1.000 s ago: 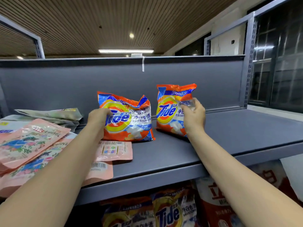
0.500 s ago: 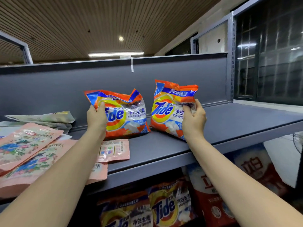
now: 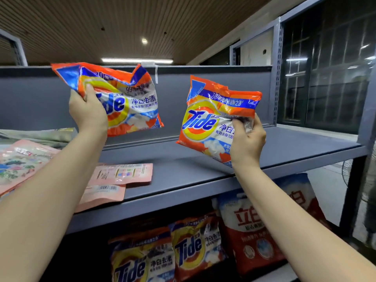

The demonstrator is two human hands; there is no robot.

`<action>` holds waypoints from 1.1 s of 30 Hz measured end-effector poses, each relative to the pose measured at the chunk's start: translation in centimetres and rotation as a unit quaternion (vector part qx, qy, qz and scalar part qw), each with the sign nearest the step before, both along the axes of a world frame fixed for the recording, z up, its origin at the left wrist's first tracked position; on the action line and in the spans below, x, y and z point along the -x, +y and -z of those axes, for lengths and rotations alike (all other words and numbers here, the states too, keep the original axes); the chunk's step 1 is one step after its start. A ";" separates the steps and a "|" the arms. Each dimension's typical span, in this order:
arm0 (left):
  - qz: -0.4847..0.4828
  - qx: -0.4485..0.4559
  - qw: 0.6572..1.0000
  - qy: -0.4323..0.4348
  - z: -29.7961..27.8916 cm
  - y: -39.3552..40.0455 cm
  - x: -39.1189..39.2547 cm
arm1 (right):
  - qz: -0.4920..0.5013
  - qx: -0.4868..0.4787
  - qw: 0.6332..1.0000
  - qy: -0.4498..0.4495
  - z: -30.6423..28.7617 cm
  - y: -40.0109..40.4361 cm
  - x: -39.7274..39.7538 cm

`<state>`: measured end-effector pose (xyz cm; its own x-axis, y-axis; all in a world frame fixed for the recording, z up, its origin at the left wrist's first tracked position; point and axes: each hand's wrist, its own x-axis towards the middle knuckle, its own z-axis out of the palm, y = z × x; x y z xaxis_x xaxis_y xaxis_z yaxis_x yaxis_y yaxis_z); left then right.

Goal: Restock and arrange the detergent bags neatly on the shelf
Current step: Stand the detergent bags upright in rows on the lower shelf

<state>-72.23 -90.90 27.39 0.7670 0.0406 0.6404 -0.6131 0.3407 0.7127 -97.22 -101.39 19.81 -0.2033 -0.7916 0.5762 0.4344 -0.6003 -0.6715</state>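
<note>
Head camera is showing two orange, blue and yellow plastic Tide detergent bags, both being held above the grey metal shelf. The left hand is gripping the left Tide bag at its left edge, thumb curled over the front and fingers wrapped behind. This bag is hanging clear of the shelf surface with its long axis running roughly horizontal, dipping toward the right, and its printed face is pointing at the camera. The right hand is pinching the right Tide bag at its right edge, thumb on the front, fingers curled behind. This bag is standing more upright, top seal tilted toward the upper right, lower corner just above or touching the shelf; contact cannot be determined. The two bags are well apart.

Both fronts are displaying the blue "Tide" logo on a yellow-and-orange bullseye, Chinese text including "净白去渍", and a blue banner beginning "30". The left bag is also showing "99%".

Flat pink floral plastic pouches are lying on the shelf at left, with pink barcode-printed pouches beside them. On the lower shelf, more Tide bags are standing beside a red and white detergent bag bearing "立白".
</note>
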 end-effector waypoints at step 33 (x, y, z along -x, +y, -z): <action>-0.166 -0.183 0.937 0.249 28.3 8.0 16.7 | -0.239 -0.129 0.942 0.195 18.1 -0.1 9.9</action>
<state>-88.97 -82.93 -0.93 0.9580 0.1775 0.2253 -0.2034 -0.1333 0.9700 -107.08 -101.48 1.68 0.3997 -0.8627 0.3097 0.3036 -0.1943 -0.9328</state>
